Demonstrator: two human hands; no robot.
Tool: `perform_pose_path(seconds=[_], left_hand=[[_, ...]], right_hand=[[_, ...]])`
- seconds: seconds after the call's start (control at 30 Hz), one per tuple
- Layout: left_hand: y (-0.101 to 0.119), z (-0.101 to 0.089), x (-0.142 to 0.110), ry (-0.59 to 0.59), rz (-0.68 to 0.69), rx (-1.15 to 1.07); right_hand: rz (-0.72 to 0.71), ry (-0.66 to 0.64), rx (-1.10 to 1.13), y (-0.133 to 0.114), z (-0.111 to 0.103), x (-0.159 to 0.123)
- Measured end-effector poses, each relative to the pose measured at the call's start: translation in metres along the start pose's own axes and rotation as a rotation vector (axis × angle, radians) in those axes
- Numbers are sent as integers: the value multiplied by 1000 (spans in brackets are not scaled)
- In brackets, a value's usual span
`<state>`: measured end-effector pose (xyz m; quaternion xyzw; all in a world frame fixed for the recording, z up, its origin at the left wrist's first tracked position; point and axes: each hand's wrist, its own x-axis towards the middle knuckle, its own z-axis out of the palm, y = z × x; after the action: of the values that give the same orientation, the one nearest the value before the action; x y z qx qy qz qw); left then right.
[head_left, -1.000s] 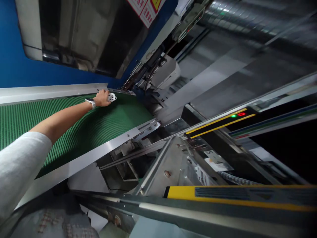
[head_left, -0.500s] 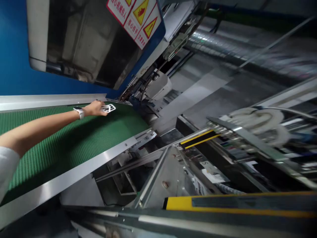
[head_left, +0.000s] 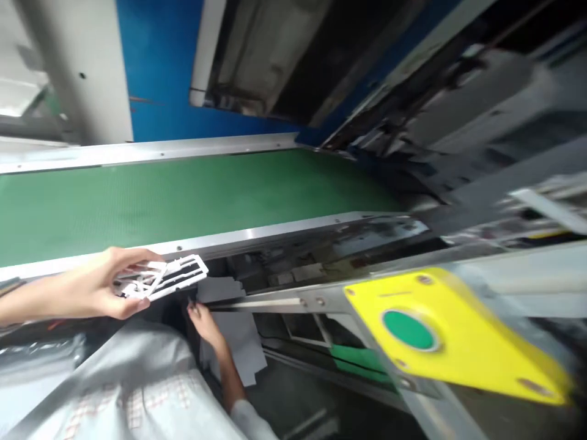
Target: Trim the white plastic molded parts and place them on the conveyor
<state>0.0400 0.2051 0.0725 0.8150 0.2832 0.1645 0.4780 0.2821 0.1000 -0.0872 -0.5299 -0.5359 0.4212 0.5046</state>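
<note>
My left hand (head_left: 98, 286) is closed on a flat white plastic frame part (head_left: 167, 278). It holds the part level, just off the near metal rail (head_left: 275, 229) of the green conveyor belt (head_left: 183, 192). My right hand (head_left: 204, 321) is lower down, under the part, with its fingertips near the dark gap below the rail. Its fingers are blurred and I cannot make out whether they hold anything. A white sleeve shows on that arm.
A yellow control box with a green button (head_left: 408, 330) juts out at the lower right. Behind the belt stands a blue machine wall (head_left: 156, 79) with a dark window. Grey machine parts fill the right side. Checked light clothing shows at the bottom left.
My left hand has drawn back from the far end of the belt to the near rail, bringing the white part with it. The view has swung down, and my right hand and the yellow box now show.
</note>
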Motion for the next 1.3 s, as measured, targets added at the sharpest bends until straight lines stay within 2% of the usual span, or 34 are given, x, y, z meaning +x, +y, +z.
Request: perform_pose_path(seconds=[0.07, 0.13, 0.2, 0.27, 0.3, 0.37, 0.43, 0.5, 0.57, 0.6, 0.67, 0.8, 0.93, 1.1, 1.2, 1.3], left_hand=[[-6, 19, -37, -29, -165, -191], [-11, 42, -64, -44, -255, -338], [-14, 65, -84, -49, -290, -447], [-17, 82, -100, -29, -289, -543], [-19, 89, -108, -13, -280, -585], [-24, 97, -120, 50, -237, -625], [-29, 101, -130, 203, -157, -567], [-34, 101, -137, 376, -36, -419], [-38, 99, -138, 457, 87, -249], [-39, 97, -137, 443, 135, -183], [-43, 93, -134, 364, 209, -105], [-53, 91, -126, 202, 273, -160], [-62, 99, -124, 206, 186, -268], [-61, 107, -124, 308, 123, -420], [-58, 108, -124, 354, 65, -406], [-52, 110, -124, 362, 35, -340]], right_hand=[[-12, -17, 85, -2, 13, -13], [-19, -29, 162, -18, 19, -21], [-61, -90, 245, -41, 24, -25], [-143, -230, 402, -62, 34, -27], [-146, -241, 485, -70, 41, -27], [-57, -217, 659, -77, 56, -29], [71, -188, 778, -77, 71, -32], [270, -183, 908, -74, 85, -37], [515, -236, 1050, -70, 97, -42], [609, -284, 1095, -68, 103, -45], [699, -387, 1118, -64, 115, -50], [735, -463, 1100, -55, 131, -58], [733, -401, 1066, -49, 134, -61], [650, -179, 973, -46, 124, -67], [443, -44, 813, -51, 111, -70], [181, -62, 695, -64, 98, -71]])
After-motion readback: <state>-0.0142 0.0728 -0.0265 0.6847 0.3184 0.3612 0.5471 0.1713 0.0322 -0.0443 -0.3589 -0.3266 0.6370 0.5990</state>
